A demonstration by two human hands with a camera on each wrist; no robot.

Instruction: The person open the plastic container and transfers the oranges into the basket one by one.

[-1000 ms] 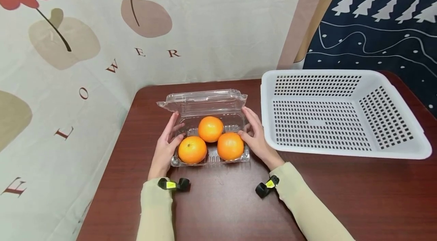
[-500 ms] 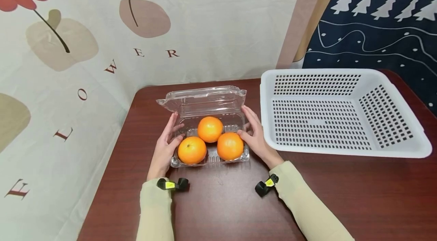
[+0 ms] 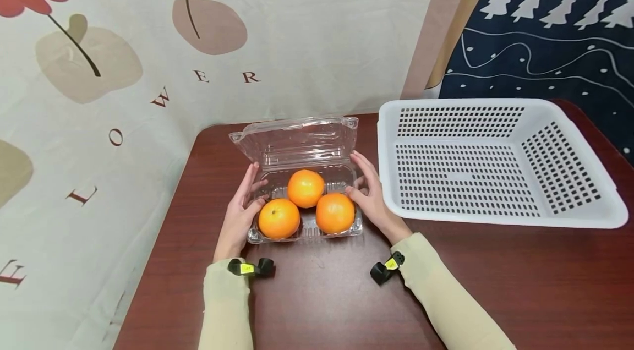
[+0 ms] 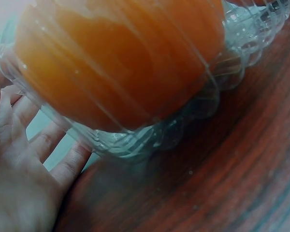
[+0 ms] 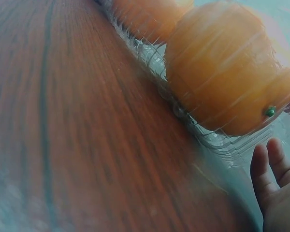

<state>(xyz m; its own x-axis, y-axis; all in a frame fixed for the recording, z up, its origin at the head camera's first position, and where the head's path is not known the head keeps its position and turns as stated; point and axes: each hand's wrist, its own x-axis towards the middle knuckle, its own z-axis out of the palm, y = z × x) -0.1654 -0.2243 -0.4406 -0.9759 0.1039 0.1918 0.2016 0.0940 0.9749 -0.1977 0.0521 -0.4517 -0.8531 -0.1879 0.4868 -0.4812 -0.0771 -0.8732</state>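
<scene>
A clear plastic clamshell box (image 3: 307, 235) stands on the table with its lid (image 3: 302, 141) tilted back. Three oranges lie inside: a back one (image 3: 305, 188), a left one (image 3: 279, 218) and a right one (image 3: 335, 213). My left hand (image 3: 240, 215) lies along the box's left side, fingers fairly straight against the wall and thumb by the rim near the left orange. At the opposite side is my right hand (image 3: 373, 201), index finger near the lid's hinge corner. In the right wrist view, that hand's fingers (image 5: 275, 169) are loosely extended beside the box's wall.
A white perforated plastic basket (image 3: 460, 218) stands to the right, close beside my right hand. Behind the dark red table (image 3: 317, 295) hang a flower-printed cloth (image 3: 317, 25) and a dark blue cloth with white trees (image 3: 535, 58).
The lid has swung further back and stands more upright. My right thumb has shifted slightly from the right orange. The left hand and the oranges stay nearly still.
</scene>
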